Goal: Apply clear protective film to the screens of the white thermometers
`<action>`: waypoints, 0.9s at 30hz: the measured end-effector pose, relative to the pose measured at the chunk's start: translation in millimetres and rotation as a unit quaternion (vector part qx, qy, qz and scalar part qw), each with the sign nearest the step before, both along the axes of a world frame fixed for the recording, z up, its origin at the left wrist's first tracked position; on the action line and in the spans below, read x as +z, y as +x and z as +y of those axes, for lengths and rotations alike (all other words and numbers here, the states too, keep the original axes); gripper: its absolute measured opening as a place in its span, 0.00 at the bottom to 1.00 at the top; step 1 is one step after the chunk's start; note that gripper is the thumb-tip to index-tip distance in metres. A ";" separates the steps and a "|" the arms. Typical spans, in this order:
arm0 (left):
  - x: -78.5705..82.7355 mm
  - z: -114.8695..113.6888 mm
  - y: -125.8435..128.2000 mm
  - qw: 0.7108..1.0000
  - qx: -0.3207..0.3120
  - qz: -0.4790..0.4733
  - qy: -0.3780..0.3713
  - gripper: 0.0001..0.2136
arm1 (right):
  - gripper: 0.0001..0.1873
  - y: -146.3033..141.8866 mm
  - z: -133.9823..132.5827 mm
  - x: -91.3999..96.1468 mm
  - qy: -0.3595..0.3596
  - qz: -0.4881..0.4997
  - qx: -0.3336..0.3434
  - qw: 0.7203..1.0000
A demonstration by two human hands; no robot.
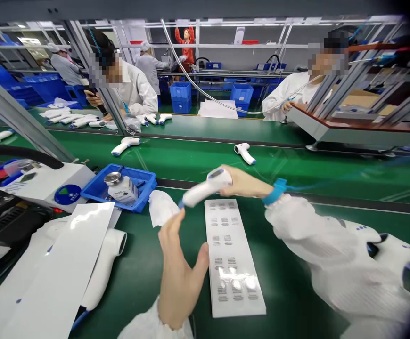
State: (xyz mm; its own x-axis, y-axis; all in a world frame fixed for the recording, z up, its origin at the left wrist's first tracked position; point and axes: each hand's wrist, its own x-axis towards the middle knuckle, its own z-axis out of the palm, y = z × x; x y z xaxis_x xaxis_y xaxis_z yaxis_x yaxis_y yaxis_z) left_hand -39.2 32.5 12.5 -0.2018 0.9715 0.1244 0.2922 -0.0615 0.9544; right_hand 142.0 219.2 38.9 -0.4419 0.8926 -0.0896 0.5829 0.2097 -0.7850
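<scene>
White thermometer gun (205,188) is held just above centre in the head view, its head end gripped by the right hand (243,182), which reaches in from 3 o'clock. The left hand (178,278) rises from 6 o'clock, open, fingertips meeting the gun's lower end. A label sheet (233,268) lies on the green bench (282,306) at the gun's 6 o'clock; a blue tray (147,186) with a bottle (122,188) sits at its 9 o'clock.

The bare left hand (178,268) stands upright, palm turned inward, fingers straight and together, thumb spread aside. The bare right hand (242,182) reaches in from the right, forearm stretched out, with its fingers curled closed in a grip.
</scene>
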 end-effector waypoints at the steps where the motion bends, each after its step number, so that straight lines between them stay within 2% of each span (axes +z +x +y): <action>1: 3.6 2.1 -3.5 0.999 -0.025 -0.024 -0.021 0.33 | 0.22 3.9 -22.2 2.3 -0.021 0.026 0.111 0.993; 2: 5.5 3.9 -4.5 0.992 -0.071 -0.081 -0.068 0.37 | 0.20 7.1 -43.2 3.0 -0.036 0.042 0.182 0.982; 3: 5.6 5.1 -3.1 0.970 -0.127 -0.159 -0.133 0.40 | 0.19 9.7 -62.2 2.3 -0.038 0.054 0.208 0.976; 4: 4.1 5.6 0.3 0.932 -0.179 -0.243 -0.201 0.41 | 0.17 11.7 -78.8 0.2 -0.027 0.066 0.199 0.977; 5: 1.2 5.1 5.3 0.885 -0.216 -0.320 -0.259 0.40 | 0.14 13.1 -92.8 -2.9 -0.015 0.074 0.162 0.984; 6: -2.3 3.6 11.2 0.845 -0.231 -0.379 -0.298 0.40 | 0.11 14.1 -104.4 -6.8 -0.004 0.082 0.120 0.989; 7: -5.8 1.2 17.4 0.821 -0.224 -0.417 -0.319 0.40 | 0.08 14.8 -114.0 -10.9 0.003 0.089 0.085 0.992; 8: -8.6 -2.1 23.3 0.815 -0.199 -0.438 -0.322 0.41 | 0.07 15.2 -122.2 -14.9 0.006 0.092 0.059 0.994; 11: -8.4 -14.9 34.4 0.854 -0.097 -0.435 -0.269 0.49 | 0.17 15.5 -142.2 -23.3 -0.001 0.113 0.002 0.994; 14: 2.1 -26.5 32.1 0.884 -0.072 -0.388 -0.251 0.51 | 0.23 15.5 -158.4 -26.7 -0.071 0.185 -0.020 0.980; 16: 8.7 -31.8 27.0 0.873 -0.091 -0.393 -0.273 0.48 | 0.22 15.1 -165.4 -28.2 -0.125 0.248 -0.005 0.961; 18: 11.9 -35.3 23.4 0.838 -0.127 -0.443 -0.291 0.46 | 0.20 14.7 -168.4 -30.8 -0.139 0.288 0.019 0.947; 20: 11.8 -36.8 23.0 0.810 -0.155 -0.483 -0.294 0.46 | 0.19 15.2 -168.3 -35.8 -0.106 0.275 0.030 0.955; 21: 11.0 -36.8 24.0 0.812 -0.151 -0.484 -0.289 0.46 | 0.18 16.2 -167.6 -39.5 -0.072 0.244 0.016 0.967; 24: 5.9 -33.0 30.4 0.862 -0.087 -0.420 -0.271 0.43 | 0.10 22.1 -166.9 -55.6 0.032 0.111 -0.065 0.991; 27: -5.5 -25.1 37.7 0.890 -0.071 -0.364 -0.264 0.40 | 0.05 28.0 -170.2 -73.2 0.074 0.019 -0.083 0.994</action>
State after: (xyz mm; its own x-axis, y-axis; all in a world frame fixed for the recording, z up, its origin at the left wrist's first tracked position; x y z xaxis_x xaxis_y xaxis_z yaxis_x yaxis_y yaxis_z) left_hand -1.5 7.4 7.0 0.0868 0.8781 -0.4706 -0.3917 0.4644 0.7943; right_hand 170.0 49.0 -34.3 -0.2875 0.9557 0.0624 0.5891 0.2279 -0.7753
